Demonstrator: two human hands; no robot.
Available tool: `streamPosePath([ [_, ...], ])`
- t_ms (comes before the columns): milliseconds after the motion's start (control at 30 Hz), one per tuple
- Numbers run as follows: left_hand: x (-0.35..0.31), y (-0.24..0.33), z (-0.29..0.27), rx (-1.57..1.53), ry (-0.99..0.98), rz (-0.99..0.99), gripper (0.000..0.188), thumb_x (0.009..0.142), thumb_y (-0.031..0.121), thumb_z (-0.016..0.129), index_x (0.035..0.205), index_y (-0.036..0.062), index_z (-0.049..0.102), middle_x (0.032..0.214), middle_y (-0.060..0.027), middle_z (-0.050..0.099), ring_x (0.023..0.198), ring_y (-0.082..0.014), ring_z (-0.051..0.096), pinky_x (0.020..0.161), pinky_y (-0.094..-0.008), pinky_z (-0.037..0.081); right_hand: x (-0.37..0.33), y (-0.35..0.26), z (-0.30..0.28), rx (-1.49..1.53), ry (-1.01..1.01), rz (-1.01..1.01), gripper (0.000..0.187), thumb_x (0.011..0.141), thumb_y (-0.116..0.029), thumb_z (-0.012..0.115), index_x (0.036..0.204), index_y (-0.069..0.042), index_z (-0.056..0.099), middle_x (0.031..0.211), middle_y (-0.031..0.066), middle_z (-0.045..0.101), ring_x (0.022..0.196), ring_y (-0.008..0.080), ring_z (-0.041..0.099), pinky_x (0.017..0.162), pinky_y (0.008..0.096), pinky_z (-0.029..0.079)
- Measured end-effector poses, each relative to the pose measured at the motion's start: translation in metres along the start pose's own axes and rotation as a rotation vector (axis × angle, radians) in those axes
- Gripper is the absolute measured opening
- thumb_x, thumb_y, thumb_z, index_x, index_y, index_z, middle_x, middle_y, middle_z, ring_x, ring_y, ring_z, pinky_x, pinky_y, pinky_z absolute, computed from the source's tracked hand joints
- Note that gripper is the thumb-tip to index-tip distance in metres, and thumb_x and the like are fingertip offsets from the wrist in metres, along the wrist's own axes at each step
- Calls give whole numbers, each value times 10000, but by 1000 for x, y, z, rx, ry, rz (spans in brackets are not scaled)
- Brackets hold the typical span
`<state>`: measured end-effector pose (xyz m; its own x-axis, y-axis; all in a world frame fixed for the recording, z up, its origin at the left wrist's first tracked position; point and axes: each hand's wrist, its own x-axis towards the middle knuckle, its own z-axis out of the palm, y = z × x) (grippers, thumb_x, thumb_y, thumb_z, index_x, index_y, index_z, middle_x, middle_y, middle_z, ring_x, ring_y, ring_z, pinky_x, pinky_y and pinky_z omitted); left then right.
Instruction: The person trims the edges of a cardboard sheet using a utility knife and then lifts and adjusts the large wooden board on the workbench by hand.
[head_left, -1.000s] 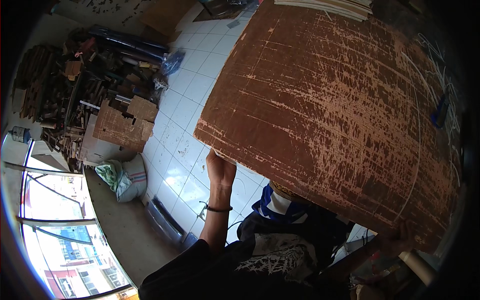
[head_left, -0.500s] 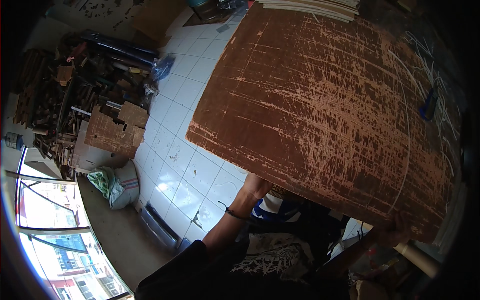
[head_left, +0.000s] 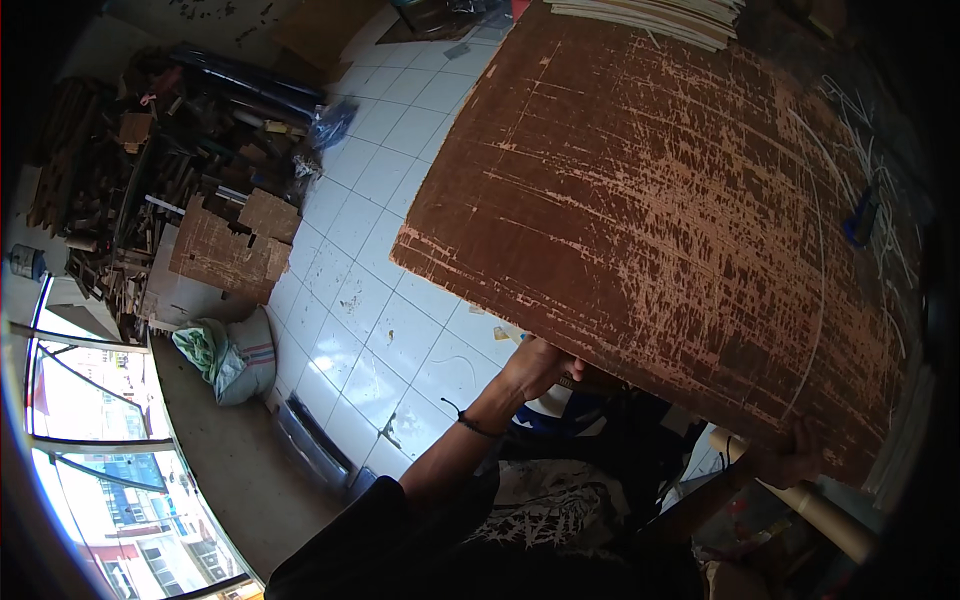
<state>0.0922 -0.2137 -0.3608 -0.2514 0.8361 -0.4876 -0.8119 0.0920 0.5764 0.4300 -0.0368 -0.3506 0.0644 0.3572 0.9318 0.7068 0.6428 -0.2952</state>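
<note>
A large brown board (head_left: 540, 220) with a badly scratched, worn surface fills the right half of the view. My left hand (head_left: 543, 366) is at its near edge, left of the middle, fingers curled and partly under the edge. Whatever they may hold is hidden. Further right, my right hand (head_left: 790, 458) grips the board's near edge near the corner, fingers on top; the thumb is hard to see in the shade. Along the board's far edge lies a stack of thin pale strips (head_left: 660, 18).
White cords (head_left: 880, 190) and a blue-handled tool (head_left: 862, 215) lie at the board's right. A cardboard tube (head_left: 825, 515) is below my right hand. Scrap wood (head_left: 130, 200), a stuffed sack (head_left: 245, 355) and a dark long piece (head_left: 315, 440) stand left on the white tiled floor (head_left: 340, 310).
My left hand has come out from beneath the board's edge, so its curled fingers now show. The view has shifted slightly, with the board further right. My right hand stays at the edge.
</note>
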Motion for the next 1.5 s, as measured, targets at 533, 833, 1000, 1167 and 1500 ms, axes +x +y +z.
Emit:
streamPosePath([
  [533, 15, -23, 27, 97, -193, -166, 246, 1026, 192, 507, 1122, -26, 568, 920, -129, 635, 740, -196, 644, 644, -336, 591, 3, 2, -2, -75, -35, -85, 375, 928, -348, 678, 919, 26, 655, 964, 112, 636, 903, 226, 648, 816, 326, 598],
  [833, 14, -142, 87, 290, -546, -513, 291, 1015, 245, 522, 1131, -20, 560, 870, -123, 623, 771, -209, 663, 670, -345, 592, -3, 6, -1, -281, -56, -124, 449, 1030, -361, 476, 848, 5, 663, 882, 100, 664, 871, 223, 637, 878, 351, 561],
  [1000, 39, -163, 76, 322, -689, -541, 346, 1041, 266, 473, 1221, -22, 540, 961, -147, 648, 830, -210, 672, 745, -349, 586, 16, -21, 0, -172, -113, -92, 495, 1060, -301, 368, 775, -35, 674, 862, 88, 684, 903, 215, 601, 867, 390, 500],
  [1167, 56, -194, 80, 172, -881, -413, 339, 1047, 252, 458, 1203, -38, 539, 1006, -157, 649, 873, -251, 675, 740, -375, 587, 12, -22, -32, 254, -22, 188, 543, 1041, -391, 369, 680, -50, 589, 806, 102, 667, 881, 271, 561, 830, 450, 453],
  [1500, 66, -225, 122, 258, -720, -591, 251, 996, 229, 559, 1073, -10, 564, 868, -129, 614, 805, -260, 674, 702, -412, 593, -11, -99, -39, 141, -861, 209, 408, 746, -360, 815, 1016, -73, 712, 898, 96, 669, 918, 334, 628, 832, 427, 486],
])
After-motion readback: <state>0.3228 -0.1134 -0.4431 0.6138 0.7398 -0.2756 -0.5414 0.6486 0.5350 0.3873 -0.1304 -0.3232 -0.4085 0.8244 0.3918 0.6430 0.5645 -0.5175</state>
